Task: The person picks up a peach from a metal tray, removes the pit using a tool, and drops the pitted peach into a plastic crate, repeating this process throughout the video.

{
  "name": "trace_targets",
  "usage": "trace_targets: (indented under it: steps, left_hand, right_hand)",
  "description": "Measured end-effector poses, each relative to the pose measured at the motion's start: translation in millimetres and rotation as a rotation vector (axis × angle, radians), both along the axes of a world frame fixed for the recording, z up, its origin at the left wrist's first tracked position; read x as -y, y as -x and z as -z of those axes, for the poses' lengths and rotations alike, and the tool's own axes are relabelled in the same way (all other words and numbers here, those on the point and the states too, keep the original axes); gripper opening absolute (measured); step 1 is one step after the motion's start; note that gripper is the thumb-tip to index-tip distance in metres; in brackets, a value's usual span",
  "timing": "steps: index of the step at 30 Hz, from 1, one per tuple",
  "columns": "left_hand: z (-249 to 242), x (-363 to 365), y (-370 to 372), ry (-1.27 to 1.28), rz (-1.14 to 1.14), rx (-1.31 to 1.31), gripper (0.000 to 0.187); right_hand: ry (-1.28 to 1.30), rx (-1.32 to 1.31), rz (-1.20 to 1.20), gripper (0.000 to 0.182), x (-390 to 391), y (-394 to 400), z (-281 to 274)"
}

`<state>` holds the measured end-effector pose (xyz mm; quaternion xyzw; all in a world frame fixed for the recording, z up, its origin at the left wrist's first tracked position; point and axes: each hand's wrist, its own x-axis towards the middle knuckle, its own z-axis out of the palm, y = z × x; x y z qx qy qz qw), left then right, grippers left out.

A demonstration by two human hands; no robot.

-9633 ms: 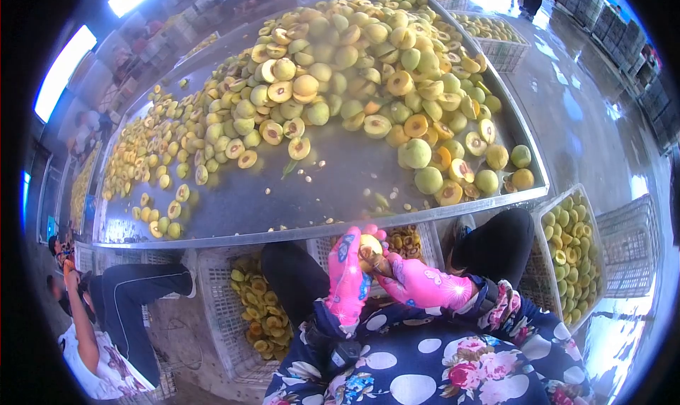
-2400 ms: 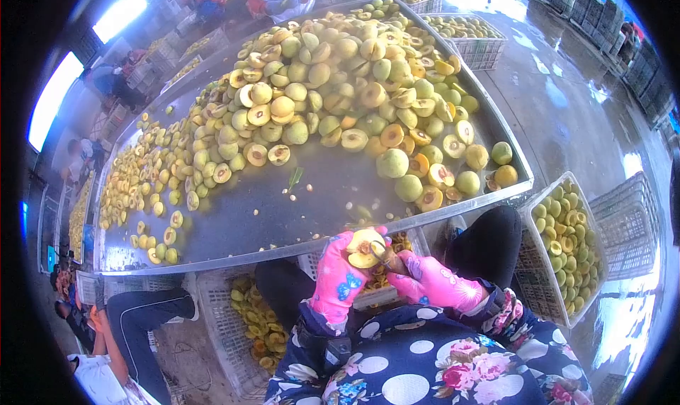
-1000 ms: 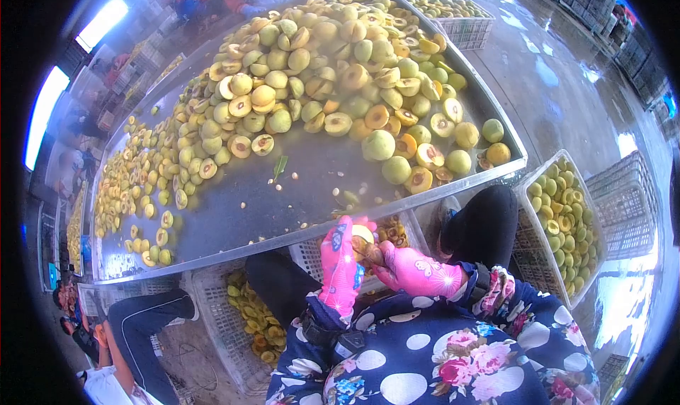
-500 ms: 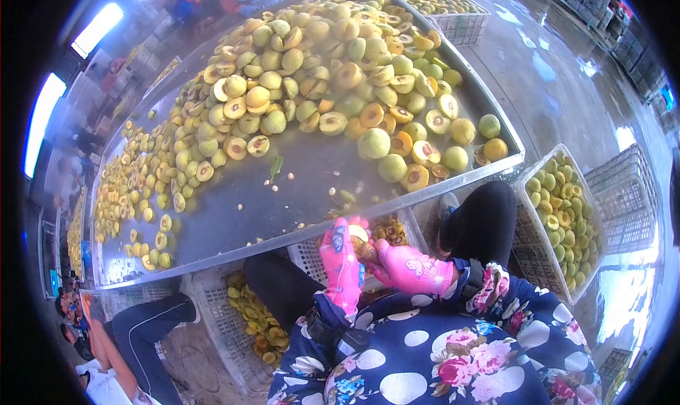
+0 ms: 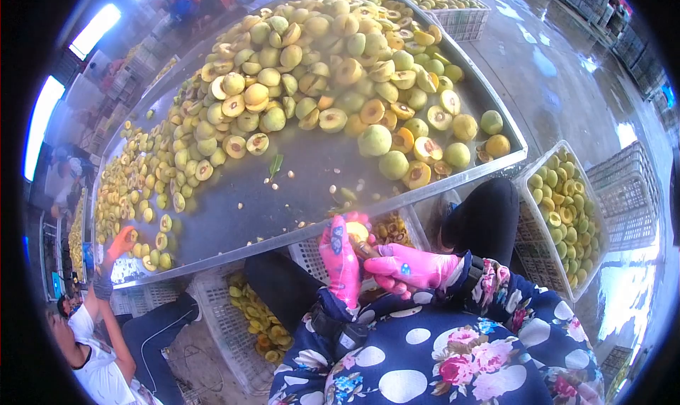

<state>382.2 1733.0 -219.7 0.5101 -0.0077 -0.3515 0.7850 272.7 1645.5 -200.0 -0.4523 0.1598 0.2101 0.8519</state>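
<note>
Fingers shifted, my right hand [image 5: 418, 266], pinching a dark tool [image 5: 365, 249] (I think), sits right of the cut fruit [image 5: 357, 231] my curled left hand [image 5: 341, 263] holds.

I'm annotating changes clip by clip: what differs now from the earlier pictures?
The co-worker's orange-gloved hand has risen from near their lap to the loose fruit at the left end of the table. The left hand still holds a pale fruit, the right hand still close beside it. The pile looks unchanged.
</note>
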Motion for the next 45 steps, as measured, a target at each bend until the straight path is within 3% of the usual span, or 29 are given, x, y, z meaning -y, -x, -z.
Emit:
trace_targets:
  steps: [3, 6, 9, 10, 12, 14, 15, 17, 19, 20, 21, 23, 24, 26, 28, 30, 32, 34, 35, 36, 37, 40, 41, 44, 45]
  left_hand:
    - [2, 0, 0, 0.101, 0.000, 0.046, 0.029]
    - [-3, 2, 2, 0.243, 0.078, -0.205, 0.030]
    - [3, 0, -4, 0.347, 0.083, -0.460, 0.030]
    - [3, -2, -7, 0.263, 0.014, -0.368, 0.030]
    - [1, -11, -16, 0.097, -0.130, -0.178, 0.030]
    - [-25, -40, -32, -0.127, -0.139, 0.381, 0.036]
    - [-30, -60, -47, -0.178, -0.168, 0.538, 0.035]
    - [-37, -101, -75, -0.405, -0.371, 0.685, 0.035]
    - [-38, -149, -106, -0.605, -0.403, 0.738, 0.029]
    - [-39, -174, -121, -0.986, -0.241, 1.054, 0.032]
    - [-37, -186, -133, -1.087, -0.193, 1.051, 0.033]
    - [-27, -194, -163, -1.274, -0.113, 1.047, 0.035]
    - [-25, -189, -180, -1.157, -0.068, 0.928, 0.038]
    - [-35, -150, -206, -1.126, -0.005, 1.061, 0.037]
    - [-41, -98, -236, -0.763, 0.060, 0.633, 0.026]
    - [-38, -45, -263, -0.846, 0.130, 0.721, 0.029]
    - [-21, 0, -287, -0.770, 0.159, 0.548, 0.032]
    - [13, 39, -308, -1.003, 0.205, 0.625, 0.030]
    - [26, 56, -310, -1.088, 0.181, 0.632, 0.026]
    - [32, 67, -307, -0.978, 0.067, 0.627, 0.023]
    - [36, 73, -306, -0.867, -0.043, 0.620, 0.021]
    - [44, 62, -301, -0.575, 0.197, 0.484, 0.035]
    - [32, 56, -287, -0.531, 0.217, 0.421, 0.031]
    - [-10, 33, -228, -0.383, 0.273, 0.208, 0.025]
    - [-19, 25, -206, -0.319, 0.287, 0.117, 0.025]
  right_hand:
    - [-0.318, -0.007, 0.085, 0.028, -4, 3, -6]
    - [-0.564, 0.024, 0.118, 0.027, -4, 5, 1]
    - [-0.516, 0.092, 0.139, 0.027, -1, 11, 2]
    - [-0.504, 0.158, 0.154, 0.028, 0, 16, 0]
    - [-0.382, 0.111, 0.134, 0.028, 7, 22, -3]
    - [-0.194, -0.024, 0.029, 0.027, 14, 19, 14]
    - [0.198, -0.188, -0.065, 0.026, 10, 12, 35]
    - [0.979, -0.030, -0.298, 0.027, 6, 16, 53]
    - [0.801, -0.065, -0.118, 0.028, 4, 11, 72]
    - [0.707, -0.089, -0.029, 0.028, 4, 8, 76]
    - [0.886, -0.120, -0.313, 0.028, 14, 0, 70]
    - [0.953, 0.085, -0.720, 0.029, 19, 10, 115]
    - [0.845, -0.009, -0.610, 0.029, 20, 3, 104]
    - [0.616, -0.203, -0.394, 0.031, 19, -2, 69]
    - [0.608, -0.194, -0.329, 0.031, 22, -1, 78]
    - [0.594, -0.212, -0.259, 0.032, 27, -1, 70]
    - [0.600, -0.212, -0.272, 0.029, 31, 3, 76]
    - [0.605, -0.210, -0.300, 0.028, 35, 3, 74]
    - [0.608, -0.220, -0.312, 0.028, 36, 2, 66]
    - [0.610, -0.231, -0.324, 0.028, 37, 1, 56]
    - [0.610, -0.242, -0.335, 0.028, 38, 1, 52]
    - [0.588, -0.163, -0.315, 0.026, 39, 7, 44]
    - [0.586, -0.137, -0.311, 0.026, 41, 6, 35]
    - [0.434, -0.053, -0.033, 0.023, 39, 2, 13]
    - [0.219, -0.067, 0.101, 0.020, 39, -1, 3]
